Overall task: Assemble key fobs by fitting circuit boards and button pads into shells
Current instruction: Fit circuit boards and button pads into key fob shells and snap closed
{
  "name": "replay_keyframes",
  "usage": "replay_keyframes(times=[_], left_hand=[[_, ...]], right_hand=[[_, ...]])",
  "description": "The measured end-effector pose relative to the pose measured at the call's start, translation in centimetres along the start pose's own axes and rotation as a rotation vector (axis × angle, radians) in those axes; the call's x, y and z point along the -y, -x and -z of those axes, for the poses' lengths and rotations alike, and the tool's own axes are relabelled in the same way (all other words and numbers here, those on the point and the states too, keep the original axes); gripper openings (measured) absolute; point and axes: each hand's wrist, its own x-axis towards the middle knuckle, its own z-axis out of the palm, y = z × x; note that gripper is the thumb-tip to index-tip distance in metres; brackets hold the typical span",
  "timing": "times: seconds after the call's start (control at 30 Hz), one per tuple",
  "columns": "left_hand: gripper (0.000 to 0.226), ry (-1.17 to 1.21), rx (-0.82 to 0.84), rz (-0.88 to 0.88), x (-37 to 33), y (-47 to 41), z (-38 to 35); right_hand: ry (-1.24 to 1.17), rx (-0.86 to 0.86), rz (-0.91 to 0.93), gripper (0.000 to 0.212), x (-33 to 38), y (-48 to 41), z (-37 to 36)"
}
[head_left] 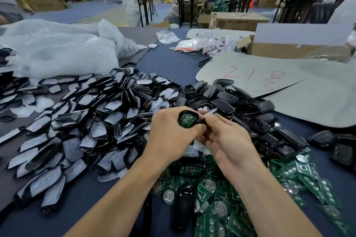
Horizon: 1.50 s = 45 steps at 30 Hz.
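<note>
Together, left hand (169,133) around shell (189,112) and circuit board (185,120), right hand (227,138) in pinch on its rim.

Bright even indoor light, soft shadows, blurred curved edges

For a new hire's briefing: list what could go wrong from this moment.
1. The small green circuit board sits exposed in the black oval plastic shell held by the left hand; if skewed, closing the shell could crack it.
2. The right hand pinches a thin black cover piece by its edge; it may slip into the loose heap of green boards below.
</note>
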Motion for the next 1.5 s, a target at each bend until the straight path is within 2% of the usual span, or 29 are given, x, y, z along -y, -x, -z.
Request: replay_keyframes(times=[0.07, 0.2, 0.3, 0.43, 0.6, 0.7, 0.83, 0.93, 1.1, 1.2, 1.37, 1.5], left_hand=[[0.011, 0.115, 0.030, 0.071, -0.3, 0.0, 0.1], [0.038, 0.393, 0.006, 0.302, -0.4, -0.4, 0.7], [0.033, 0.418, -0.043, 0.349, -0.2, -0.8, 1.0], [0.027, 0.322, -0.059, 0.322, -0.1, -0.9, 0.7], [0.027, 0.275, 0.000, 0.242, -0.3, -0.9, 0.9], [0.020, 0.151, -0.058, 0.181, -0.1, -0.8, 1.2], [0.025, 0.020, -0.090, 0.110, -0.4, -0.4, 1.4], [0.032, 0.096, -0.012, 0.119, -0.3, -0.4, 1.4], [0.030, 0.323, 0.175, 0.246, -0.1, -0.7, 2.0], [0.029, 0.394, 0.275, 0.235, 0.1, -0.7, 2.4], [0.033, 0.275, 0.275, 0.147, 0.0, -0.7, 2.5], [0.024, 0.251, 0.242, 0.140, -0.2, -0.6, 2.3]], right_hand=[[-0.047, -0.015, 0.005, 0.021, 0.4, -0.1, 0.2], [-0.067, 0.013, 0.024, 0.022, 1.5, -0.2, 0.9], [-0.012, 0.076, 0.028, 0.023, 1.5, -0.1, 0.9], [0.132, 0.156, 0.068, 0.025, 0.6, 0.2, 0.5], [0.397, 0.153, 0.195, 0.032, -0.1, 0.3, 0.2], [0.500, 0.180, 0.251, 0.033, -0.4, 0.3, 0.4], [0.588, 0.191, 0.290, 0.033, -0.6, 0.3, 0.5], [0.599, 0.191, 0.302, 0.036, -0.5, 0.3, 0.7], [0.596, 0.193, 0.304, 0.039, -0.2, 0.2, 1.0], [0.652, 0.187, 0.332, 0.038, 0.0, 0.3, 1.1], [0.781, 0.166, 0.406, 0.039, 0.6, 0.6, 1.2], [1.016, 0.058, 0.559, 0.049, 0.4, 1.1, 1.1]])
